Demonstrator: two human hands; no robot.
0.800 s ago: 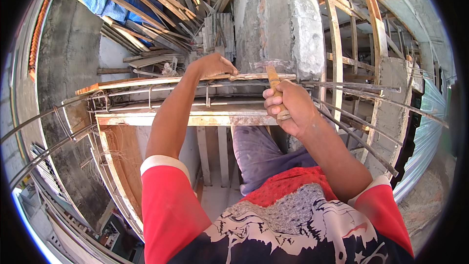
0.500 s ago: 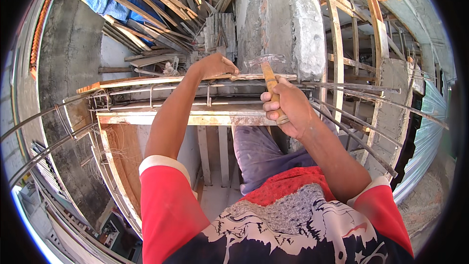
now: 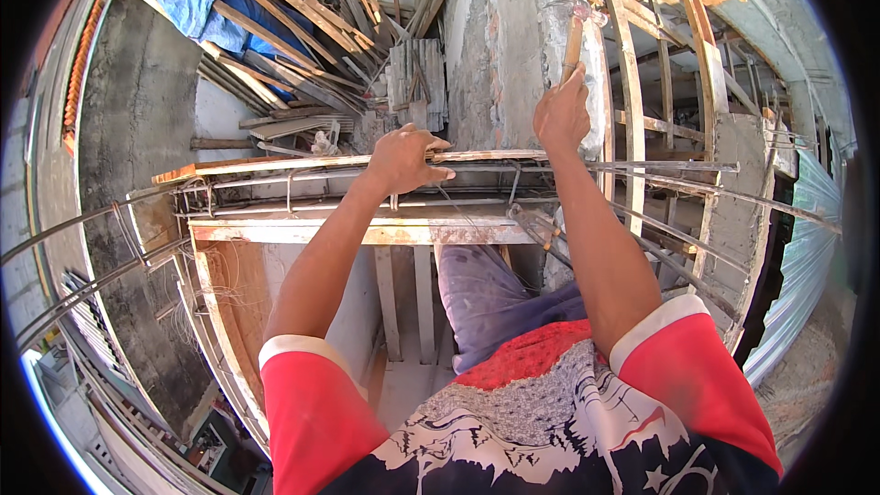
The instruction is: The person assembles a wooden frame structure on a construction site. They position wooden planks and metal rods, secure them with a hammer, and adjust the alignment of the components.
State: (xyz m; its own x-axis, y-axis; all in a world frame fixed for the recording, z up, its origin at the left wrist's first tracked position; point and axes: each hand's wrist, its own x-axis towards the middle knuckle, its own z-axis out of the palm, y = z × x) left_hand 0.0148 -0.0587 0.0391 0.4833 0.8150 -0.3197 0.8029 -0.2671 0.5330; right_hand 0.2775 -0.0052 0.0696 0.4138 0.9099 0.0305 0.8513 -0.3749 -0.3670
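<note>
My left hand [image 3: 403,159] grips the long wooden board [image 3: 302,163] on the far side of the formwork, fingers over its upper edge and thumb on the near side. In my right hand [image 3: 562,115] is a hammer [image 3: 573,44] with a wooden handle, raised beyond the board beside the concrete column; its head is blurred. Steel rebar [image 3: 247,208] with stirrups runs between that board and the nearer formwork board [image 3: 367,233]. Near the right end of the nearer board rests a plier-like tool [image 3: 536,227], partly hidden by my right forearm.
A concrete column [image 3: 500,55] stands ahead. Loose timber [image 3: 302,9] and a blue tarp [image 3: 188,5] lie piled at the far left. Rebar ends [image 3: 706,168] stick out to the right, past upright wooden posts [image 3: 631,92]. Clear plastic sheeting [image 3: 797,247] hangs at the far right.
My right hand has swung the hammer up and away, past the far board, uncovering the plier-like tool. My left hand has come nearer, its thumb now below the board's edge.
</note>
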